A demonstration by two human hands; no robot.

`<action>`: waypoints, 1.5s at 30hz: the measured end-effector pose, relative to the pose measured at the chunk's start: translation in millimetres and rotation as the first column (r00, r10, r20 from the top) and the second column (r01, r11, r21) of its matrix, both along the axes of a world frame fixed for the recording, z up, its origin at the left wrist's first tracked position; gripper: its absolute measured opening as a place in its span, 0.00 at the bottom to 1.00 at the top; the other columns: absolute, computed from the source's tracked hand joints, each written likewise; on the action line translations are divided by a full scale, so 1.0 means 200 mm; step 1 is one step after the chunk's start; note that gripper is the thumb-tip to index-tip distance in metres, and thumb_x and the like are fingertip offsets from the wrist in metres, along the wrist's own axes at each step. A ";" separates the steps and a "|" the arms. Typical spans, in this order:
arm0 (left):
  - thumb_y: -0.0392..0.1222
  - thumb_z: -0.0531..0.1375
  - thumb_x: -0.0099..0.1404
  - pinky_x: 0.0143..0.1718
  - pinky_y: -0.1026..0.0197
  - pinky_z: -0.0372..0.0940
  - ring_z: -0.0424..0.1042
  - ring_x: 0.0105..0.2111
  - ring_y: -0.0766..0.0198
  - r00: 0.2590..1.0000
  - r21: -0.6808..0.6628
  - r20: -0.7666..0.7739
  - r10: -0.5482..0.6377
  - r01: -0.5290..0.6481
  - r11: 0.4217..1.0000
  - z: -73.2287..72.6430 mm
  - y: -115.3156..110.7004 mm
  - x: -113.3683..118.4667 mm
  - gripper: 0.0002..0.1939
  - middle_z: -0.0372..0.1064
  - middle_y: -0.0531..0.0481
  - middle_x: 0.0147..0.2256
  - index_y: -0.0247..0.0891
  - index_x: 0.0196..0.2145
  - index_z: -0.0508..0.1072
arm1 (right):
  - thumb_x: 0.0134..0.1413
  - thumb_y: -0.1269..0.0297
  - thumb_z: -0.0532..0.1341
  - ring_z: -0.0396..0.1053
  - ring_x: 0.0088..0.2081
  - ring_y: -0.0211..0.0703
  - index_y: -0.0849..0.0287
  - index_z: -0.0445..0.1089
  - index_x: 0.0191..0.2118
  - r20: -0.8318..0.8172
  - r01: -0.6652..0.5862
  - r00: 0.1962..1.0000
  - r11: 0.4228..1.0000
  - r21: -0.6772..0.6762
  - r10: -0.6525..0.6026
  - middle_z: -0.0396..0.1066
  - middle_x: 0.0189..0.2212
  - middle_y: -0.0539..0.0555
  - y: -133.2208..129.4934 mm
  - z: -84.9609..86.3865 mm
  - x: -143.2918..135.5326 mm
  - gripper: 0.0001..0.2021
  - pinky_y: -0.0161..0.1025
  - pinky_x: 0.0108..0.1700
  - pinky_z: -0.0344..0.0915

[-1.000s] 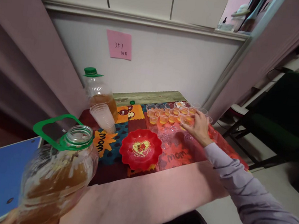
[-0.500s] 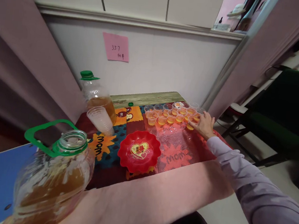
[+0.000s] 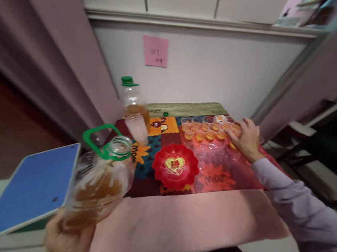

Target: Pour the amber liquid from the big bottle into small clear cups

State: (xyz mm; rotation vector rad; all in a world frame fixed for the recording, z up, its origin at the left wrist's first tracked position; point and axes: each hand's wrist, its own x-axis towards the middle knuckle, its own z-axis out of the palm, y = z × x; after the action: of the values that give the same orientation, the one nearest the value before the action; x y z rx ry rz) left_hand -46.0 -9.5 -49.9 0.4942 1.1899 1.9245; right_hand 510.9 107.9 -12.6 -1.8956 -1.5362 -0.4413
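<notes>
At the lower left, my left hand (image 3: 68, 235) grips the bottom of a large clear jug (image 3: 98, 192), which has a green handle, an open mouth and brown liquid inside. My right hand (image 3: 247, 140) reaches over the right end of the rows of small plastic cups (image 3: 200, 134), fingers spread; some fingertips are hidden among the cups. Many cups hold orange-yellow liquid. A red scalloped bowl (image 3: 175, 166) with a heart print sits in the middle of the table. Left of it leans a stack of clear cups (image 3: 138, 127), beside a second jug (image 3: 136, 106) with a green cap.
A small green cap (image 3: 165, 114) lies near the table's back edge. A blue board (image 3: 35, 186) is at the left. Behind the table stands a white panel (image 3: 204, 69) with a pink note (image 3: 156, 51). Pink curtains hang on both sides.
The view has swung left, so things sit further right. More of my left hand shows under the jug. My right hand has shifted slightly over the cups, its fingers a little higher.
</notes>
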 end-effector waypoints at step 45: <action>0.49 0.68 0.55 0.48 0.54 0.71 0.77 0.37 0.57 0.988 0.009 0.126 0.091 -0.093 0.996 -0.12 -0.03 -0.07 0.10 0.78 0.52 0.31 0.41 0.29 0.76 | 0.76 0.63 0.57 0.73 0.39 0.47 0.55 0.81 0.42 0.116 -0.718 0.663 0.673 -0.178 0.739 0.79 0.40 0.58 -0.18 0.30 -1.06 0.14 0.41 0.41 0.63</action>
State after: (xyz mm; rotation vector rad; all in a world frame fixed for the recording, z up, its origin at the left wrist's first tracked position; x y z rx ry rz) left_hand -60.7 -16.4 -74.4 0.3258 1.1357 2.0130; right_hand 299.4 71.8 47.2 -1.1525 -2.3236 -0.1442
